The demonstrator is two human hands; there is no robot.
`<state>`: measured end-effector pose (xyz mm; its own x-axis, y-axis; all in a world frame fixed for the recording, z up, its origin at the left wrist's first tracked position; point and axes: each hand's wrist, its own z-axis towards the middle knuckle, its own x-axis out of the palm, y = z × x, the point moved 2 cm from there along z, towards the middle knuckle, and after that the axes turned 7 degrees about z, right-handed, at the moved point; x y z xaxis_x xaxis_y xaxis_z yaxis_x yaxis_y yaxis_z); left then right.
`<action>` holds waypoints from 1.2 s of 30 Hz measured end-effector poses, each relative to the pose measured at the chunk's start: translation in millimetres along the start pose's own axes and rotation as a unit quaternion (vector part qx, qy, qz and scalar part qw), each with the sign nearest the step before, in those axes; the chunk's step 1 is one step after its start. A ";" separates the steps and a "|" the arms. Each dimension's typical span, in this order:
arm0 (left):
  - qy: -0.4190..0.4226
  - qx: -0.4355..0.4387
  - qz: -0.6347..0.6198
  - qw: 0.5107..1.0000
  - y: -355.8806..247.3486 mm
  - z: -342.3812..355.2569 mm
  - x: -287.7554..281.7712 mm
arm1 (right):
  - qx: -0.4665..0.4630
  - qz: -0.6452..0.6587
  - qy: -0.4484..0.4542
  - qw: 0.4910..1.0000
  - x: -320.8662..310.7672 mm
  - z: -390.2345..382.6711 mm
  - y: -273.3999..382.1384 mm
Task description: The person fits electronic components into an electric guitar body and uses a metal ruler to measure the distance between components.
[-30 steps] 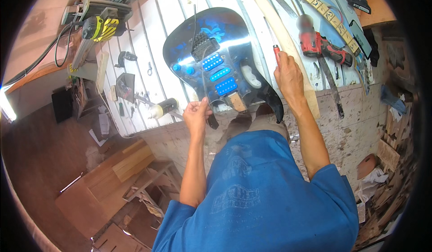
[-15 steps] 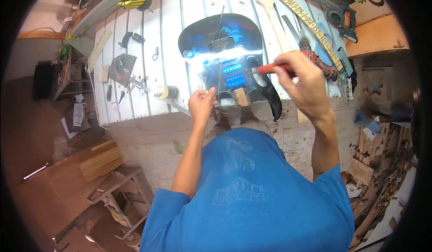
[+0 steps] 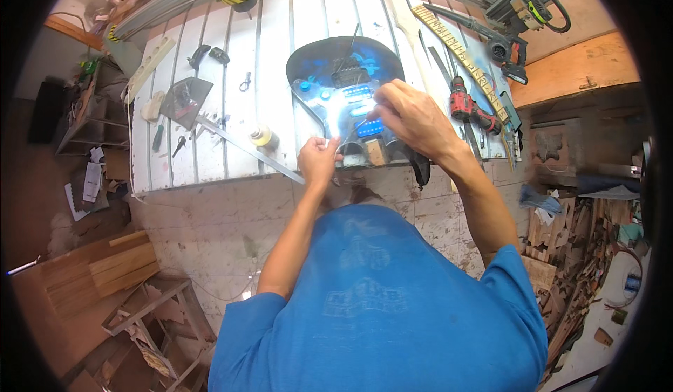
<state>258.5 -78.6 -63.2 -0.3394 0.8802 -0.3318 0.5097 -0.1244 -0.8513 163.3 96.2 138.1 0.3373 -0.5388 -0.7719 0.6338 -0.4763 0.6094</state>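
Observation:
A dark electric guitar body (image 3: 312, 63) with blue reflections lies on the slatted white table, its neck end toward me. Blue-looking pickups (image 3: 369, 129) sit in its middle, next to a bright glare. A bare wood piece (image 3: 376, 152) shows at the neck end. My left hand (image 3: 319, 159) is at the body's near left edge, thumb and fingers pinched; what they grip is not clear. Above the pickups, my right hand (image 3: 420, 120) is closed around a screwdriver, whose red handle is now mostly hidden by the fingers.
Left of the guitar lie a metal ruler (image 3: 245, 150), a small bottle (image 3: 262, 137) and a dark scraper-like plate (image 3: 188, 101). On the right are a red drill (image 3: 463, 101), a yellow marked strip (image 3: 466, 59), a pale guitar neck (image 3: 406, 21) and a cordless blower (image 3: 508, 50).
My right hand has moved left and in over the pickups with the screwdriver. The left hand stays pinched at the near left edge. The whole view has shifted slightly.

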 end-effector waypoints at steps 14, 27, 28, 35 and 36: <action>0.000 -0.010 -0.009 1.000 -1.8 -0.6 0.6 | -0.035 -0.185 0.137 0.972 11.0 22.8 18.7; 0.005 -0.006 -0.058 0.998 3.4 -0.8 2.3 | -0.063 -0.193 0.272 0.941 4.7 50.4 19.5; 0.003 -0.007 -0.061 0.998 4.7 -0.6 1.8 | -0.002 -0.199 0.283 0.938 6.1 53.5 31.4; 0.007 -0.004 -0.059 0.998 4.5 -2.1 3.1 | -0.268 -0.138 0.248 0.921 4.8 54.9 7.3; 0.008 -0.003 -0.061 0.998 4.8 -2.3 3.6 | -0.264 -0.130 0.217 0.931 5.6 52.4 4.2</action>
<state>261.6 -74.9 -67.5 -0.3867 0.8959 -0.2189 0.4695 -0.0131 -0.8828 131.4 54.7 145.8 0.3026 -0.0667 -0.9508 0.9481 -0.0816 0.3075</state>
